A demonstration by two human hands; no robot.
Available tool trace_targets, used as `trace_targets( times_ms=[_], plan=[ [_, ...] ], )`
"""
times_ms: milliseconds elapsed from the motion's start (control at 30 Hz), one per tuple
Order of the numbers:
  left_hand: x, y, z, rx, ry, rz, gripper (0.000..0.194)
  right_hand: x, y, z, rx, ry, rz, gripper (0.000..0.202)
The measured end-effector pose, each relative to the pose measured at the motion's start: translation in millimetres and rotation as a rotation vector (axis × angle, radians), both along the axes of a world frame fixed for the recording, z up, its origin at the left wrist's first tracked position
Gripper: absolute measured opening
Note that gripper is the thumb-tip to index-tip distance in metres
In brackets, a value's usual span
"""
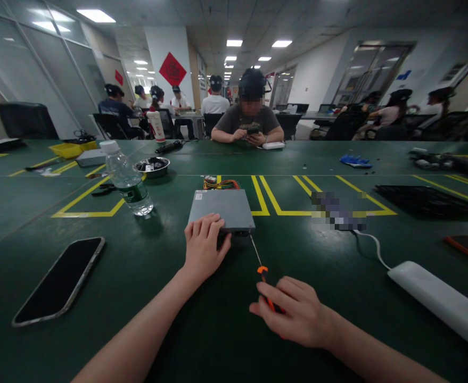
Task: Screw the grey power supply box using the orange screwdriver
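Note:
A grey metal computer power supply [226, 205] lies on the green table in front of me, its bundle of coloured cables [221, 184] at the far side. My left hand [205, 244] grips its near left corner, fingers on top and thumb against the front face. In my right hand [293, 308] is a screwdriver [262, 270] with an orange and black handle, the fingers closed around it. Its thin shaft points up and left, and the tip meets or nearly meets the near right corner of the power supply. Whether it sits in a screw I cannot tell.
Left stand a water bottle [128, 183], a metal bowl [153, 167] and a smartphone [60, 282]. On the right lie a white power bank [433, 298] with a cable, a blurred device [337, 211] and a black panel [429, 199]. A person [249, 117] sits opposite, holding a phone.

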State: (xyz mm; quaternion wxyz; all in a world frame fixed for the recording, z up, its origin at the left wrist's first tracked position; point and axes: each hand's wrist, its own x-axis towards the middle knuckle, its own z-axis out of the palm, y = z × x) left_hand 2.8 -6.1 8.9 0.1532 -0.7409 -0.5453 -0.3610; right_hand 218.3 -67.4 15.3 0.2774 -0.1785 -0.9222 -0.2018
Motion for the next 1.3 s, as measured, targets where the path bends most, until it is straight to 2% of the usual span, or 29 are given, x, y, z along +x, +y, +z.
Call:
trace_targets(
  times_ms=[33, 133, 200, 433, 600, 833, 1067, 1167, 1300],
  plan=[
    [0.1, -0.1, 0.2, 0.001, 0.002, 0.0, 0.022, -1.3, -1.3, 0.5, -0.018, -0.012, 0.011, 0.004],
    [0.1, -0.2, 0.7, 0.004, 0.006, 0.003, 0.022, -4.0, -4.3, 3.2, -0.113, 0.022, 0.025, 0.022],
    [-0.1, -0.1, 0.8, -0.001, 0.007, 0.003, 0.022, -4.6, -5.5, 5.3, -0.158, 0.041, 0.044, 0.024],
    [-0.4, 0.2, 0.3, -0.003, 0.011, 0.006, 0.022, 1.8, -3.7, 6.3, -0.104, 0.012, 0.085, 0.036],
    [-0.2, 0.2, 0.0, -0.007, 0.009, 0.001, 0.022, 5.9, -1.8, 6.7, -0.079, 0.049, 0.127, 0.028],
    [0.2, 0.2, 0.2, 0.004, 0.007, 0.004, 0.021, 4.1, -3.2, 9.3, -0.152, 0.004, 0.145, 0.032],
    [-0.5, 0.4, 0.1, 0.012, 0.012, 0.001, 0.022, -2.6, -3.7, -1.9, -0.096, 0.102, 0.18, 0.02],
    [-0.7, 0.2, 0.3, 0.015, 0.016, 0.005, 0.022, -3.8, -2.5, -2.8, -0.125, 0.132, 0.187, 0.028],
    [-1.1, 0.1, 0.4, 0.011, 0.021, 0.004, 0.022, -4.2, -2.8, 5.1, -0.178, 0.01, 0.162, 0.031]
  ],
)
